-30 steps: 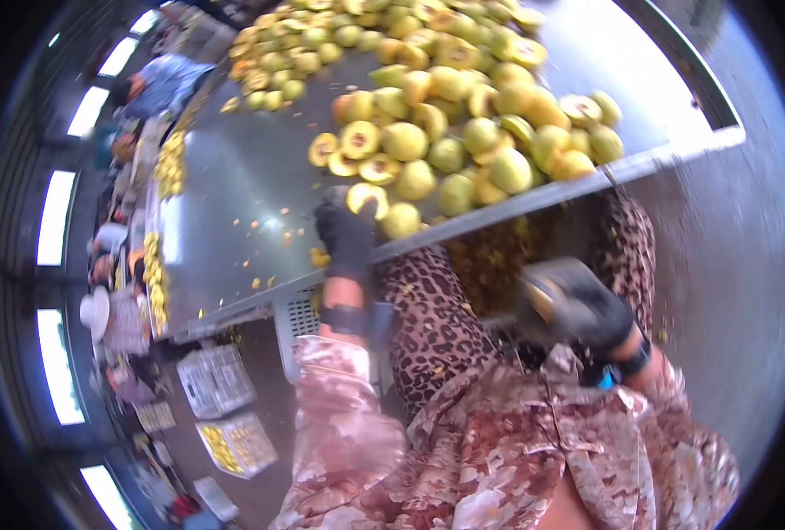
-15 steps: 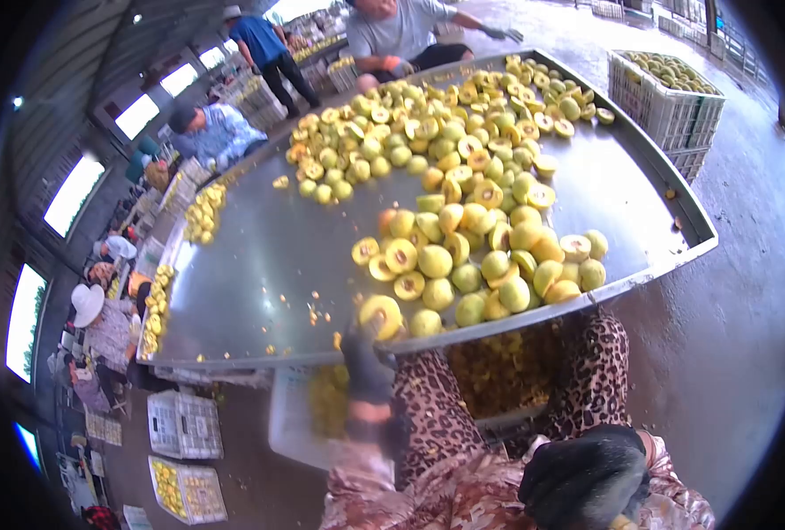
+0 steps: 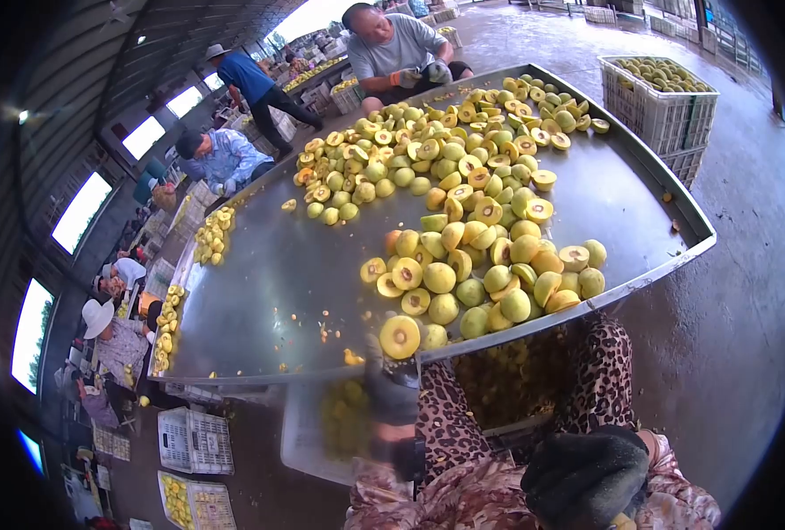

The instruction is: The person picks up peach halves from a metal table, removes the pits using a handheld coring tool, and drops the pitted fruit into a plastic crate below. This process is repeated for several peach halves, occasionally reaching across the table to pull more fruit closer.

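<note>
Heaped on the metal table [image 3: 269, 300] are halved yellow-green fruits [image 3: 439, 276] that look like peaches, several with brown centres facing up. My left hand [image 3: 392, 389], in a dark glove and smeared by motion, is at the near edge, just below a halved peach [image 3: 400, 336] lying cut face up. Whether its fingers grip that half does not show. Low in the view, my right hand [image 3: 587, 477], also dark-gloved, is curled closed over my lap. A bit of yellow shows beneath it, but what it holds is hidden.
Beneath the near edge stand a pale tub [image 3: 309, 428] and a dark container [image 3: 507, 375] of fruit pieces. Stacked crates [image 3: 662, 97] of fruit are at the right, more crates [image 3: 194, 442] at lower left. A gloved person [image 3: 401, 53] sits across the table; others work at left.
My view has shifted slightly. The halved peach by my left hand sits a little further right, nearer the pile. My right hand stays closed. The person opposite has brought both hands together.
</note>
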